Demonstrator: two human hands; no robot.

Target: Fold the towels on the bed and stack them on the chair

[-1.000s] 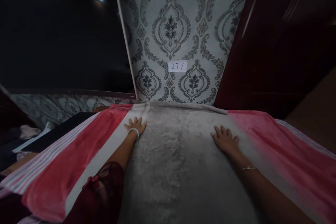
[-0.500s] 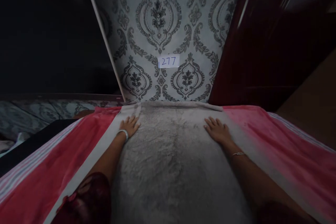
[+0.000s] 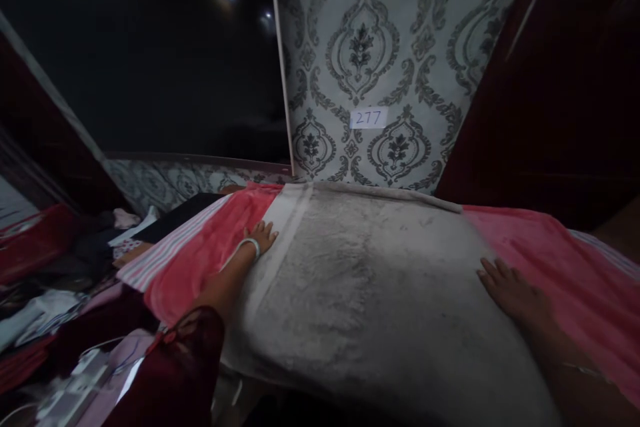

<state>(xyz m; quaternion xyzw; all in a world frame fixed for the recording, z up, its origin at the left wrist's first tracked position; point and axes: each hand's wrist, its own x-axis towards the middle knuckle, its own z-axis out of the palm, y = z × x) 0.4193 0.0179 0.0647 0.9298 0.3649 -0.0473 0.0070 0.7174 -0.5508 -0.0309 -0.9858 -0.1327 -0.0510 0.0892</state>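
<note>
A plush blanket lies spread before me, with a grey middle panel [image 3: 360, 280] and pink-red side bands [image 3: 205, 253]. My left hand [image 3: 260, 237] rests flat at the seam between the left pink band and the grey panel, fingers spread, a white bangle on the wrist. Flat on the grey panel's right part, close to the right pink band [image 3: 540, 247], lies my right hand [image 3: 510, 290] with its fingers apart. Neither hand grips the cloth.
Patterned grey wallpaper [image 3: 380, 47] with a small label reading 277 [image 3: 369, 118] rises behind the blanket. A dark wooden panel [image 3: 560, 80] stands at the right. A heap of clothes and cords [image 3: 60, 320] lies low at the left.
Both hands slid outward across the blanket; the right hand also drew back toward me. The view swung left, bringing the clutter at the left into sight.
</note>
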